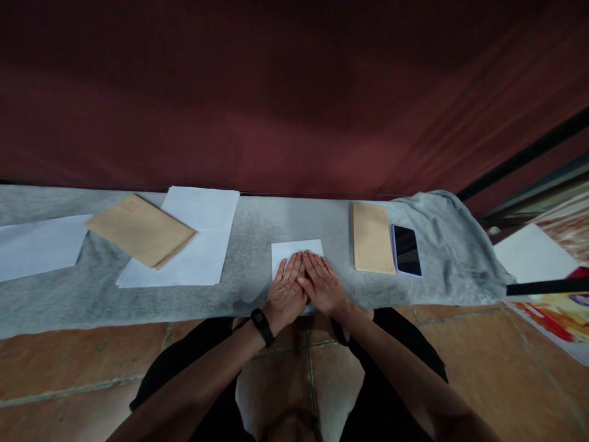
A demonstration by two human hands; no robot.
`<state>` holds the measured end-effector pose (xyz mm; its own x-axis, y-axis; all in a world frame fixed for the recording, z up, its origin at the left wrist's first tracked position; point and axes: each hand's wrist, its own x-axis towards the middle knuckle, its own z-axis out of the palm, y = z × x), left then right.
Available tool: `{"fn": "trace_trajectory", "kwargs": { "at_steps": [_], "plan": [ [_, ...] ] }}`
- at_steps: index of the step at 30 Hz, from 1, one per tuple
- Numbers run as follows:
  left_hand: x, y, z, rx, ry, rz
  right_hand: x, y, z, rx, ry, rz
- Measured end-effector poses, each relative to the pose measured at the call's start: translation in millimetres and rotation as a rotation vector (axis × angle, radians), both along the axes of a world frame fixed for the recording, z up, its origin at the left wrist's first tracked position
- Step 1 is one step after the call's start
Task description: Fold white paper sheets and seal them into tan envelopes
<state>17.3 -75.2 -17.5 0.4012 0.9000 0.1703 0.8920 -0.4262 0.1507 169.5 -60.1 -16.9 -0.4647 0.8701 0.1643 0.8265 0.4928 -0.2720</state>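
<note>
A small white sheet of paper (pixel 294 247), which looks folded, lies on the grey cloth-covered bench in front of me. My left hand (pixel 287 293) rests flat on its left half, fingers stretched out; a black watch band is on that wrist. Pressed flat on the right half is my right hand (pixel 324 286), its fingers also extended. The two hands meet at the middle, fingertips and thumbs close together. Both palms hide most of the paper's lower part, so only its upper strip and left edge show.
Brown envelopes (pixel 142 230) lie on white sheets (pixel 202 209) at the left, with another white sheet (pixel 41 247) farther left. To the right are a stack of brown envelopes (pixel 373 238) and a phone (pixel 407 250). A dark red surface (pixel 294 110) rises behind the grey cloth (pixel 257 221).
</note>
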Motion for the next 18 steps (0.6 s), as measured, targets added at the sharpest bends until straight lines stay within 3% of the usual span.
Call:
{"fn": "trace_trajectory", "kwargs": {
  "at_steps": [11,18],
  "plan": [
    [-10.2,1.8,7.4,-0.004,-0.014,0.034,18.4,4.6,-7.1,0.087,-0.067,-0.060],
    [-14.0,2.2,9.9,-0.016,-0.045,0.071,27.6,5.1,-8.1,0.062,-0.060,-0.079]
  ]
}}
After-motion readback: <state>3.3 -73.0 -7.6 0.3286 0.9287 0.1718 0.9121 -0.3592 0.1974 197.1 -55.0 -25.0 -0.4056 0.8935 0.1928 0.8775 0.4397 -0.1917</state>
